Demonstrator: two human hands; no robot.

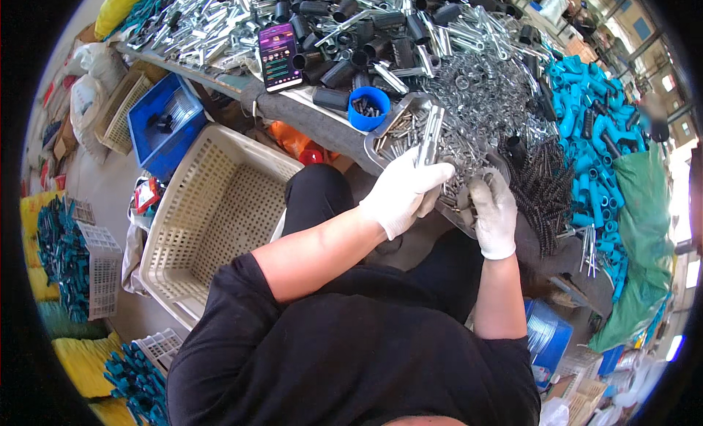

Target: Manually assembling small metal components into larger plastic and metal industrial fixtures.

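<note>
My left hand (405,192), in a white glove, is closed around a few shiny metal rods (432,133) that stick up out of the fist. It is over the near edge of a metal tray (375,149) heaped with small metal pins (419,124). My right hand (493,212), also gloved, is at the tray's right side with its fingers curled and thumb pressed in. What those fingertips hold, if anything, is too small to make out. A blue cup (367,108) of small dark parts stands just beyond the tray.
A phone (280,56) lies among metal rods and black sleeves (339,73). Clear small parts (476,86), black springs (543,184) and turquoise handles (586,155) are piled to the right. A large cream basket (165,239) and a blue crate (157,159) stand at the left.
</note>
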